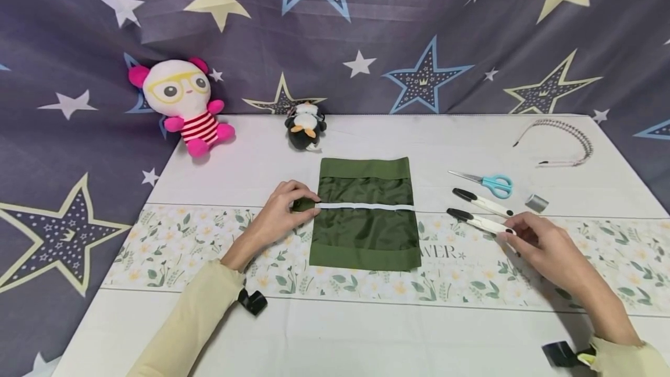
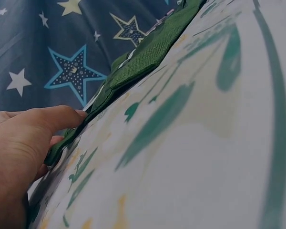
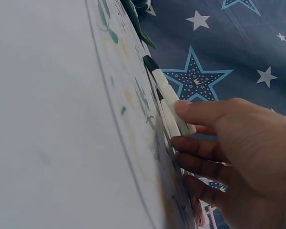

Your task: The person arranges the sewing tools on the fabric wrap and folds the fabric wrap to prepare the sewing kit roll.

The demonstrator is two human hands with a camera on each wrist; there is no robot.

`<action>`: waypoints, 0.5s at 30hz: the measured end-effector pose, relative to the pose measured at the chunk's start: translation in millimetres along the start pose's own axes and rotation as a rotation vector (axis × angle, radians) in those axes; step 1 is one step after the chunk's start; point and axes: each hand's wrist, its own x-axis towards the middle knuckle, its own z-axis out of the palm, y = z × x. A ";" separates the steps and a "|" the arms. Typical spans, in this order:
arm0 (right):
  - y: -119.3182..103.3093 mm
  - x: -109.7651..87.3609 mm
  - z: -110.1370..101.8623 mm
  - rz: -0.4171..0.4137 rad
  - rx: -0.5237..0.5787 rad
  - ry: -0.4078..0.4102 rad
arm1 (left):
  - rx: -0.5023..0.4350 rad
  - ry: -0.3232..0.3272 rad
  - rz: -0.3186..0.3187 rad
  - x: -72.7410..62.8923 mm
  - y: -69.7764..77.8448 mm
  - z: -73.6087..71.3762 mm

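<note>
A green cloth piece (image 1: 366, 255) lies flat at the middle of the table, with matte bands at its top and bottom and a shinier centre. Across it runs a narrow white strip (image 1: 361, 206). My left hand (image 1: 282, 208) pinches the cloth's left edge by the strip's end; in the left wrist view the green fabric (image 2: 138, 71) passes between thumb and fingers. On the right, my right hand (image 1: 546, 246) pinches the tail end of the nearer black-capped white marker (image 1: 478, 223). A second such marker (image 1: 484, 202) lies just beyond it. The right wrist view shows the thumb on the held marker (image 3: 167, 90).
Blue-handled scissors (image 1: 494, 184) and a small grey cylinder (image 1: 537, 202) lie beyond the markers. A headband (image 1: 586, 141) is at the back right. A pink-and-white plush toy (image 1: 193, 103) and a penguin plush (image 1: 305, 127) sit at the back. A floral runner (image 1: 209, 231) crosses the table.
</note>
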 end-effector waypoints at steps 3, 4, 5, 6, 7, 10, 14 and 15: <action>-0.3 0.2 -0.2 0.004 0.020 0.006 | 0.000 0.003 0.005 0.3 -0.6 0.6; -0.3 0.2 -0.4 0.005 0.031 0.009 | 0.000 0.004 0.009 0.5 -0.9 0.8; -0.2 0.1 -0.5 0.006 0.043 0.014 | 0.000 0.005 0.013 0.7 -1.2 1.0; -0.1 -0.1 -0.5 0.006 0.056 0.019 | 0.001 0.006 0.015 0.7 -1.3 1.2; 0.0 -0.2 -0.7 0.008 0.077 0.023 | 0.001 0.008 0.018 0.8 -1.5 1.4; 0.4 -0.2 -1.1 0.014 0.152 0.028 | 0.004 0.012 0.024 0.9 -1.8 1.6; 0.8 2.0 0.5 0.020 0.263 0.043 | 0.006 0.017 0.027 0.9 -1.3 1.4; 0.9 2.9 1.3 0.018 0.287 0.055 | 0.007 0.018 0.026 0.9 -1.2 1.3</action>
